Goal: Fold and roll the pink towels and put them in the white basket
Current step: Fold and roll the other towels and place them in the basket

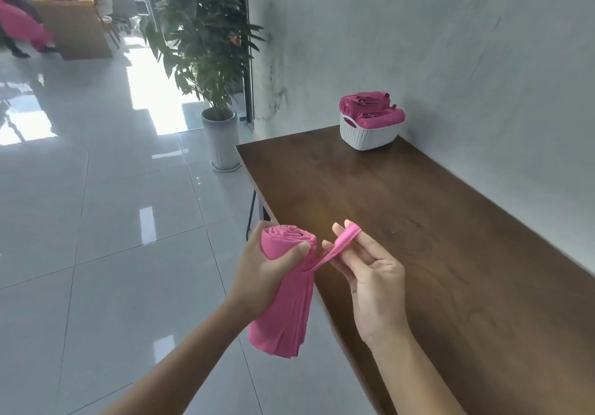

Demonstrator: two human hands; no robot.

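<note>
A rolled pink towel (pixel 283 289) is held upright in the air off the table's left edge. My left hand (pixel 264 273) grips the roll near its top, thumb across the front. My right hand (pixel 363 269) pinches a thin pink strip (pixel 341 244) that runs from the roll's side up over my fingertips. The white basket (pixel 367 134) stands at the table's far end against the wall, with rolled pink towels (pixel 370 108) stacked in it above the rim.
The dark wooden table (pixel 434 237) runs along a grey wall on the right. A potted plant (pixel 209 60) stands on the tiled floor past the table's far left corner. A person in pink and a wooden counter are far off at the top left.
</note>
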